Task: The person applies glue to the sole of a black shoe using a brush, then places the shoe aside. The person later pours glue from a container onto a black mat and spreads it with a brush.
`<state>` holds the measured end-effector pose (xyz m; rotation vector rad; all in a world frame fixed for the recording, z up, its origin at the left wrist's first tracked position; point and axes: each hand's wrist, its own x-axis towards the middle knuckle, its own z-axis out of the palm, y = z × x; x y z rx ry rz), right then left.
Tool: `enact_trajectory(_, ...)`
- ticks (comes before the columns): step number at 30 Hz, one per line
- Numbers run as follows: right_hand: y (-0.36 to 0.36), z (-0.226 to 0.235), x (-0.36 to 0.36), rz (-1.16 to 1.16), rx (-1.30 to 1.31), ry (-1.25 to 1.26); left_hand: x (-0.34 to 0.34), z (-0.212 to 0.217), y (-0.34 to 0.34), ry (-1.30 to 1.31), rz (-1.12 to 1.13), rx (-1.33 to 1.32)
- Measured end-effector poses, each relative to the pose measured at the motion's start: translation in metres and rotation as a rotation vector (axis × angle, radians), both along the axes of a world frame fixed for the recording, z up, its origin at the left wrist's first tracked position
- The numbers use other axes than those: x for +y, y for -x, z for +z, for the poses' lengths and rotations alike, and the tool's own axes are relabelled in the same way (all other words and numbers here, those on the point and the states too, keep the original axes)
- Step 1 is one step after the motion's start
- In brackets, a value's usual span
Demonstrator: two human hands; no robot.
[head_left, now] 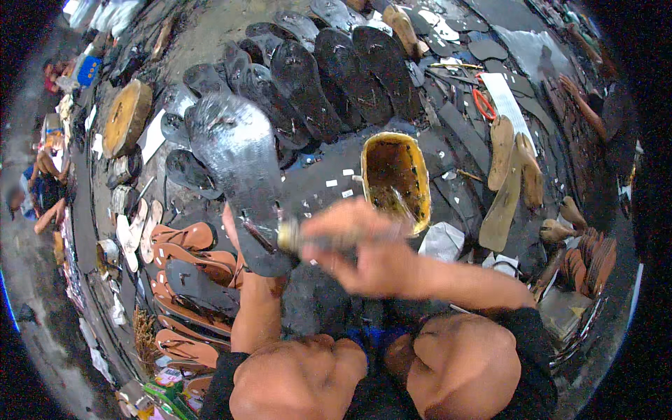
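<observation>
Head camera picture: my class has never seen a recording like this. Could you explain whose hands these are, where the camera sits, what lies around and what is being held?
There is no machine here. The camera is worn on a person's head and looks down, so the bare knees at the bottom are the person's own, and its wide lens bends straight edges. The left hand holds up a shiny black rubber sandal sole. The right hand, blurred, grips a brush-like tool with a metal collar against that sole. Beyond stands a yellow-stained open container. On the dark ground lie rows of black soles, and at the left a stack of tan sandals.
</observation>
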<state>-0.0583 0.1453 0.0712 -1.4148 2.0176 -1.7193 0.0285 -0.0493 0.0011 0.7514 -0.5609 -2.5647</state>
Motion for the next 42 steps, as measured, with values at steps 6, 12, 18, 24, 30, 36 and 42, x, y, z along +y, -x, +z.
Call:
enact_trajectory(6,0.026,0.022,-0.012,0.047,0.335,-0.121,0.025,-0.005,0.015,0.393,-0.203,-0.186)
enact_trajectory(12,-0.003,0.008,-0.006,0.085,0.38,0.096,0.026,0.002,0.03,-0.006,-0.307,-0.063)
enact_trajectory(18,0.04,0.018,-0.017,-0.017,0.319,-0.016,0.033,0.001,0.023,0.143,-0.436,0.079)
enact_trajectory(24,-0.011,0.0,0.005,0.23,0.286,0.147,0.021,-0.005,0.012,-0.137,-0.238,0.016)
enact_trajectory(30,0.079,-0.062,-0.022,-0.315,0.181,-0.076,0.039,0.006,-0.004,-0.235,-0.146,-0.072)
enact_trajectory(36,0.06,-0.039,-0.02,-0.207,-0.043,0.032,0.028,0.005,0.005,-0.259,-0.251,0.23)
enact_trajectory(42,-0.04,-0.026,0.017,0.25,-0.326,-0.27,-0.036,-0.012,0.042,-0.096,-0.098,0.129)
